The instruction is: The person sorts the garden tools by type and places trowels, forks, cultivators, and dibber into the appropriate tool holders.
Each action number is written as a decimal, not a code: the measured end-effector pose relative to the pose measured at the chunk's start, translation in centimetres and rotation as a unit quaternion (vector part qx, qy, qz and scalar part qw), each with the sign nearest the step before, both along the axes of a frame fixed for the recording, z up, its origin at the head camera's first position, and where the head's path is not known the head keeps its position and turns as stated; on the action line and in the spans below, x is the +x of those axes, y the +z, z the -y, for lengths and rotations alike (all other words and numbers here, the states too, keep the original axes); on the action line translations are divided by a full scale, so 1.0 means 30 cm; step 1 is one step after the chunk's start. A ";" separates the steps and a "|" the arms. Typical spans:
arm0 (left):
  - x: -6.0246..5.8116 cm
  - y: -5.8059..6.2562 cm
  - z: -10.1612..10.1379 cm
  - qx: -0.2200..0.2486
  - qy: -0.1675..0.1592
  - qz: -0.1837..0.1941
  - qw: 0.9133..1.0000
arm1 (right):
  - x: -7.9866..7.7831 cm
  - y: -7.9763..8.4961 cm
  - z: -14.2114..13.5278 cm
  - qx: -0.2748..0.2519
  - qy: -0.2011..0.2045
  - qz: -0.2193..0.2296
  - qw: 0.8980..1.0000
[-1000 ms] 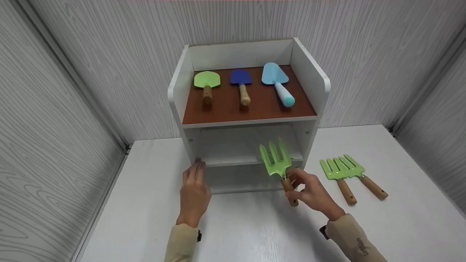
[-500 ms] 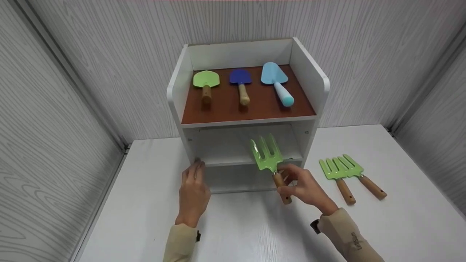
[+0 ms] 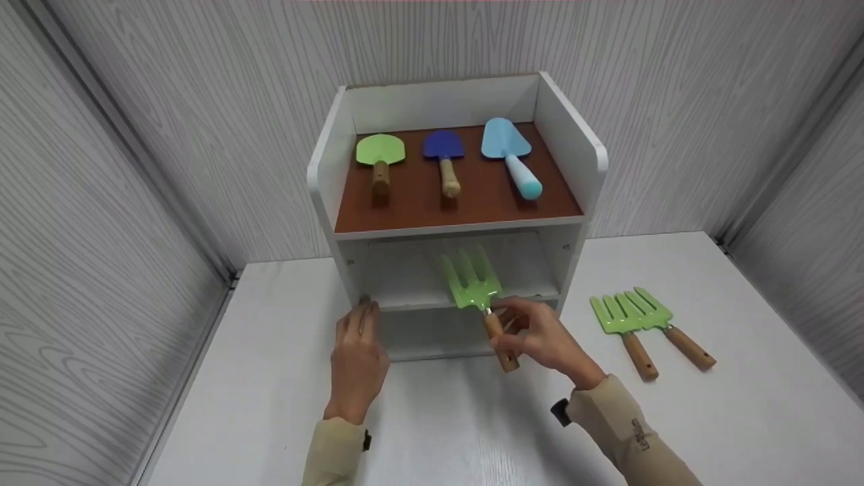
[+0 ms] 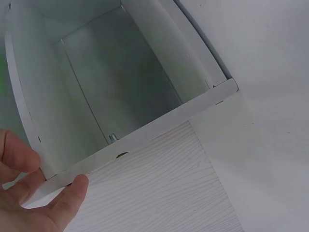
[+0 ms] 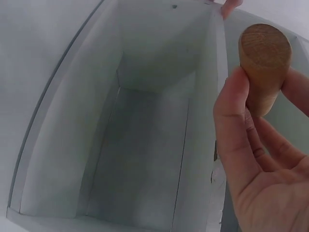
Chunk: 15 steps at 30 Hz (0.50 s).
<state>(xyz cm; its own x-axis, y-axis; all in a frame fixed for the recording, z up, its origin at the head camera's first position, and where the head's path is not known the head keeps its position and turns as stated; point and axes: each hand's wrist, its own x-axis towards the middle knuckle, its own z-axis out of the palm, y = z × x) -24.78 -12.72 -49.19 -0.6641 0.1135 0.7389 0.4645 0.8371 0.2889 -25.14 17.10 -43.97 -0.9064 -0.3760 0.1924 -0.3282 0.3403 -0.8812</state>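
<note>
My right hand [image 3: 540, 337] pinches the wooden handle of a green three-pronged garden hand fork [image 3: 475, 290]. Its tines point away from me, in front of the middle compartment of a white shelf unit [image 3: 459, 226]. In the right wrist view, thumb and fingers hold the handle's rounded end [image 5: 264, 48]. My left hand [image 3: 358, 361] holds the front edge of the unit's left side panel; the left wrist view shows the thumb [image 4: 72, 195] on one side of that panel [image 4: 140, 133] and a finger on the other.
On the unit's brown top lie a green trowel [image 3: 381, 150], a blue trowel [image 3: 443, 145] and a light-blue scoop [image 3: 505, 138]. Two more green forks with wooden handles, a left one [image 3: 615, 316] and a right one [image 3: 656, 312], overlap on the white table [image 3: 283, 378] at right.
My right hand has carried the fork leftward, across the front of the middle compartment. My left hand stays on the side panel. The trowels and the other forks lie as before.
</note>
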 end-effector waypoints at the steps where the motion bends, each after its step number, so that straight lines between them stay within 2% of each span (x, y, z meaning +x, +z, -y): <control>1: 0.000 0.000 0.000 0.000 0.000 0.001 1.000 | -0.001 0.004 0.006 -0.001 -0.003 0.005 1.000; 8: 0.000 0.005 0.003 -0.004 0.006 0.003 1.000 | -0.016 0.023 0.041 -0.018 -0.019 0.042 0.999; 15: 0.003 0.004 -0.001 -0.002 0.004 0.011 1.000 | -0.028 0.029 0.067 -0.030 -0.018 0.078 0.996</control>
